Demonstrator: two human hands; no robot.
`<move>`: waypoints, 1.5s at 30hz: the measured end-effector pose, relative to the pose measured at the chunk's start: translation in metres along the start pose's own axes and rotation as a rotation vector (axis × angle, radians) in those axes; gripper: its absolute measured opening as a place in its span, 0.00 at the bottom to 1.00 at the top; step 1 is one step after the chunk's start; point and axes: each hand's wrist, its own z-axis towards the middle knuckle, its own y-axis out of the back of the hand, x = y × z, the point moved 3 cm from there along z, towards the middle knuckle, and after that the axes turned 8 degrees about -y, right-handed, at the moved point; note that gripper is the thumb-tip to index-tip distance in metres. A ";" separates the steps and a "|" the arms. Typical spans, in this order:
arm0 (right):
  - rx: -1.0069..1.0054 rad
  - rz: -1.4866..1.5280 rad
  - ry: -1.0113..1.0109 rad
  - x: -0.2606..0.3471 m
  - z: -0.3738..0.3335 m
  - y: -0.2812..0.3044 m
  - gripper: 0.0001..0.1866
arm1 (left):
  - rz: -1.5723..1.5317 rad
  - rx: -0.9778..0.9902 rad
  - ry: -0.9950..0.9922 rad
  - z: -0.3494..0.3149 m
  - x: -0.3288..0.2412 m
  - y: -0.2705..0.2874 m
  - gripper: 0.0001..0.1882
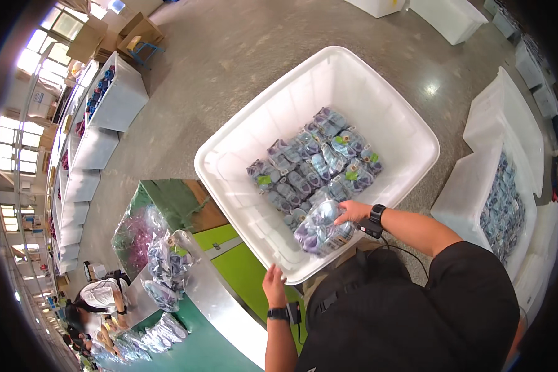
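Inside a large white plastic bin (378, 93) lie rows of clear bags of blue-purple shoes (299, 181), some with green tags. My right hand (353, 212) is closed on the edge of another clear bag of shoes (319, 230), held low at the bin's near side above the rows. Whether that bag rests on those beneath cannot be made out. My left hand (274, 286) is at the bin's near left rim, fingers pointing up and slightly apart, holding nothing. It seems to touch the rim or sit just beside it. Each wrist carries a dark band and a small device.
Left of the bin stands a green and metal-edged worktable (217, 335) with bagged shoes (167, 266) heaped on it. A co-worker (105, 294) is at its far side. Another white bin (502, 204) of shoes stands right. More white bins (121, 93) line the left.
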 end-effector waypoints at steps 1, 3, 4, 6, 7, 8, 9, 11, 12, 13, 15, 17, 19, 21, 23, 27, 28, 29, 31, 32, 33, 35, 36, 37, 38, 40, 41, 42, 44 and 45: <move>-0.068 0.036 0.003 -0.013 0.014 0.009 0.34 | 0.034 -0.045 0.011 -0.011 0.014 0.013 0.27; -0.221 0.083 -0.010 -0.025 0.039 0.026 0.32 | 0.075 -0.132 0.060 -0.038 0.042 0.044 0.25; -0.304 0.109 -0.017 -0.038 0.056 0.035 0.31 | 0.081 -0.171 0.096 -0.053 0.055 0.061 0.24; -0.561 0.152 0.063 -0.094 0.111 0.068 0.29 | 0.060 -0.243 0.153 -0.069 0.093 0.093 0.23; -0.580 0.173 0.067 -0.052 0.103 0.069 0.30 | -0.009 -0.312 0.197 -0.090 0.106 0.107 0.22; -0.608 0.192 0.069 -0.008 0.093 0.070 0.30 | -0.082 -0.372 0.241 -0.111 0.116 0.116 0.22; -0.632 0.269 0.094 0.018 0.089 0.075 0.27 | -0.100 -0.401 0.264 -0.125 0.124 0.124 0.22; -0.679 0.393 0.193 0.048 0.094 0.086 0.22 | -0.136 -0.449 0.311 -0.146 0.139 0.133 0.21; -0.695 0.484 0.284 0.049 0.115 0.094 0.27 | -0.149 -0.452 0.326 -0.153 0.144 0.135 0.21; -0.656 0.537 0.190 0.067 0.122 0.091 0.30 | -0.171 -0.477 0.341 -0.167 0.150 0.136 0.21; -0.682 0.681 0.028 0.086 0.138 0.091 0.30 | -0.221 -0.498 0.365 -0.187 0.160 0.135 0.21; -0.789 0.777 -0.082 0.054 0.180 0.105 0.26 | -0.202 -0.427 0.368 -0.181 0.154 0.127 0.20; -0.804 0.656 -0.136 -0.010 0.217 0.141 0.24 | -0.143 -0.300 0.327 -0.160 0.144 0.126 0.21; -0.610 0.769 -0.213 0.014 0.207 0.089 0.17 | -0.168 -0.343 0.307 -0.181 0.156 0.127 0.22; -0.454 0.874 -0.240 0.023 0.185 0.062 0.13 | -0.199 -0.364 0.318 -0.188 0.155 0.125 0.23; -0.462 1.000 -0.222 -0.049 0.154 0.072 0.14 | -0.176 -0.317 0.322 -0.166 0.152 0.137 0.23; -0.493 0.953 -0.225 -0.062 0.146 0.071 0.13 | -0.176 -0.316 0.328 -0.164 0.155 0.142 0.23; -0.510 0.945 -0.255 -0.075 0.135 0.071 0.13 | -0.175 -0.310 0.333 -0.160 0.157 0.148 0.23; -0.533 0.894 -0.312 -0.090 0.113 0.066 0.13 | -0.176 -0.329 0.358 -0.154 0.163 0.163 0.22; -0.544 0.857 -0.336 -0.096 0.101 0.065 0.13 | -0.177 -0.335 0.369 -0.149 0.163 0.169 0.22; -0.525 0.818 -0.332 -0.100 0.090 0.062 0.13 | -0.159 -0.338 0.376 -0.144 0.163 0.175 0.22; -0.531 0.752 -0.350 -0.105 0.071 0.060 0.13 | -0.132 -0.341 0.389 -0.133 0.161 0.184 0.22; -0.536 0.722 -0.355 -0.103 0.061 0.057 0.13 | -0.147 -0.328 0.376 -0.126 0.163 0.192 0.23; -0.551 0.708 -0.350 -0.104 0.053 0.055 0.13 | -0.163 -0.311 0.364 -0.119 0.163 0.197 0.23; -0.566 0.693 -0.345 -0.104 0.046 0.053 0.13 | -0.178 -0.294 0.353 -0.114 0.163 0.204 0.23; -0.600 0.670 -0.315 -0.098 0.036 0.043 0.14 | -0.167 -0.272 0.313 -0.101 0.160 0.218 0.25; -0.620 0.663 -0.291 -0.093 0.030 0.035 0.15 | -0.164 -0.261 0.278 -0.096 0.158 0.228 0.25; -0.638 0.655 -0.268 -0.087 0.025 0.026 0.16 | -0.164 -0.252 0.244 -0.092 0.156 0.239 0.26; -0.630 0.635 -0.263 -0.079 0.021 0.006 0.15 | -0.207 -0.225 0.128 -0.086 0.142 0.260 0.29; -0.622 0.618 -0.261 -0.075 0.020 -0.004 0.15 | -0.171 -0.262 0.105 -0.080 0.143 0.276 0.29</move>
